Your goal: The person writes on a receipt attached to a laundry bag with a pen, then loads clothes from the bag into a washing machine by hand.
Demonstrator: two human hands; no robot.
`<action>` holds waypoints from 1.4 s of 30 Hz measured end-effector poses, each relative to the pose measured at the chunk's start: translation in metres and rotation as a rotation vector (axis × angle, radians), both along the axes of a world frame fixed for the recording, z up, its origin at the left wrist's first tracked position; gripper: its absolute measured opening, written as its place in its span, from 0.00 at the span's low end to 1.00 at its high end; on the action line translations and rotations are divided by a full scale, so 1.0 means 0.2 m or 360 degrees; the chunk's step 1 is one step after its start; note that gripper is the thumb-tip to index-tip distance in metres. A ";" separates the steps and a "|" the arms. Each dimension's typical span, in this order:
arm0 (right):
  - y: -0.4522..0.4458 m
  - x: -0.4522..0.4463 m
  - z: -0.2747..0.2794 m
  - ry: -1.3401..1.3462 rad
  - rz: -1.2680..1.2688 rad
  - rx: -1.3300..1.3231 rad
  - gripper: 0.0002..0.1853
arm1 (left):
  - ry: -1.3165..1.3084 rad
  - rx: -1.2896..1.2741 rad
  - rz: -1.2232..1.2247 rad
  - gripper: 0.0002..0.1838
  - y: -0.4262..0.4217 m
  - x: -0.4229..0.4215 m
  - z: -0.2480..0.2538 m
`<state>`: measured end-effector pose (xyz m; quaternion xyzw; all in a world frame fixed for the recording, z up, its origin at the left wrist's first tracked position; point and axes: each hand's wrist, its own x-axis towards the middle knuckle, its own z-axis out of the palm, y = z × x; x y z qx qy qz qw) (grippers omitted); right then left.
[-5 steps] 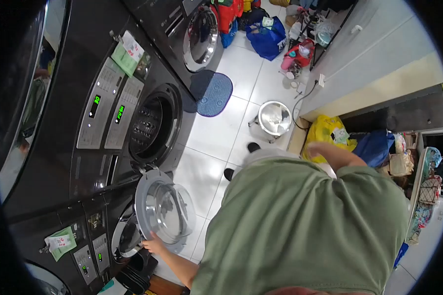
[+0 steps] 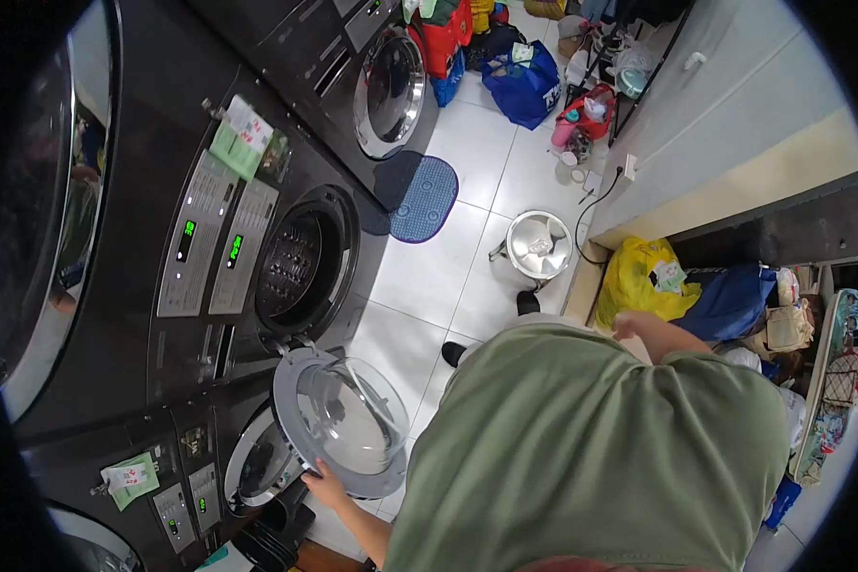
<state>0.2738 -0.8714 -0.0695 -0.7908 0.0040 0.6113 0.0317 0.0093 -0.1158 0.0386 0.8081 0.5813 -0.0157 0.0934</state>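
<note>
My left hand (image 2: 326, 484) grips the lower rim of a round washing machine door (image 2: 300, 405), its fingers curled over the edge. The door has a grey frame and a clear bulging glass, and it stands swung out on its hinge. Beyond the hinge is the machine's dark drum (image 2: 294, 265), uncovered. My right hand (image 2: 637, 327) is in front of my waist on the right, near a yellow plastic bag (image 2: 629, 291). My body partly hides that hand, and its fingers do not show clearly.
Control panels (image 2: 200, 248) with green digits face me. On the tiled floor stand a shiny metal stool (image 2: 538, 245) and a blue mat (image 2: 424, 200). Blue bags (image 2: 522, 86) lie farther ahead. A power cord (image 2: 591, 214) hangs from the right wall. Another round door (image 2: 257, 459) is below my left hand.
The view has shifted a little. The door has swung slightly with my left hand still on its rim, showing more of its face. My right hand has drawn back slightly toward my body.
</note>
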 end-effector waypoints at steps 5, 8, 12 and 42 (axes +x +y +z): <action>0.09 0.25 -0.26 -0.0525 0.0121 0.0486 0.26 | -0.1187 -0.0710 0.0282 0.31 -0.34 0.35 -0.19; 0.15 0.51 -0.05 -0.0741 -0.0160 0.0653 0.25 | -0.1655 -0.1032 0.0757 0.36 -0.61 0.79 -0.21; 0.01 0.69 0.03 -0.0852 -0.0499 0.0621 0.24 | -0.1674 -0.0928 0.0834 0.42 -0.64 1.30 -0.41; 0.15 -0.75 0.02 -0.0686 -0.1686 -0.0309 0.26 | -0.0801 -0.1376 0.0152 0.25 0.20 2.90 -0.63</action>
